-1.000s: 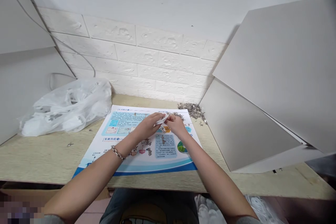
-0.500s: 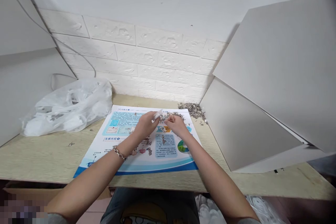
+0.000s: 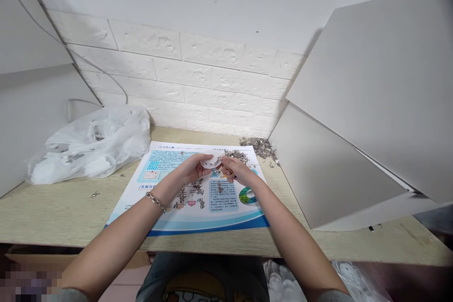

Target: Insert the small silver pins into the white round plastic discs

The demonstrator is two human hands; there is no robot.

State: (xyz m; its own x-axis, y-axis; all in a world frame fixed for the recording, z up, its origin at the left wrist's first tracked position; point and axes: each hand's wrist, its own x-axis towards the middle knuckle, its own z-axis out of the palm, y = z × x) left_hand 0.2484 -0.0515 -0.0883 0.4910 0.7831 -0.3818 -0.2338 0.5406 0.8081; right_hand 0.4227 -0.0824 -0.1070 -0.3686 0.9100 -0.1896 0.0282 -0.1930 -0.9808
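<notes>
Left hand (image 3: 193,170) cradling a white plastic disc (image 3: 211,162) — right hand (image 3: 238,171) pinching its edge, small metal parts (image 3: 258,147) heaped at 1 o'clock.

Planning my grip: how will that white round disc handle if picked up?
The white round disc looks thin and probably stiff. It is likely light, as the left hand and right hand hold it by fingertips. Its round edge might roll if stood upright.

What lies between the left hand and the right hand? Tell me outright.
A round white disc lies between the left hand and the right hand, touching the fingers of both, as the head view shows.
</notes>
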